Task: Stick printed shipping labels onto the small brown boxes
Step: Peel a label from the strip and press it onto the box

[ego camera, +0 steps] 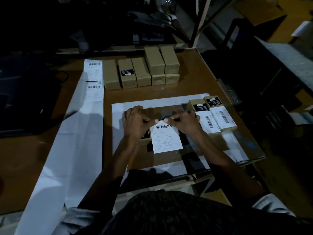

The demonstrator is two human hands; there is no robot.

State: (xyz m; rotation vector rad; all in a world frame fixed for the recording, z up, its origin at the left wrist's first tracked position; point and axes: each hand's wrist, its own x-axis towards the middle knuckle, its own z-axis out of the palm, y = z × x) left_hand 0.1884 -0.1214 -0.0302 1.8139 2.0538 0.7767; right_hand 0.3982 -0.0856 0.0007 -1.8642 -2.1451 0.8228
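Pinched at its far corners by left hand and right hand, shipping label (long axis toward camera) over brown box.

Dim room; brown table, maybe metal shelving behind.

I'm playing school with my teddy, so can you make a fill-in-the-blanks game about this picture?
1. Both hands pinch the ____ edge of the white printed shipping label.
2. Beside the right hand, ____ small brown cardboard boxes already wear labels.
3. The long white label strip lies ____ of the unlabelled brown boxes.

Missing words: top; two; left
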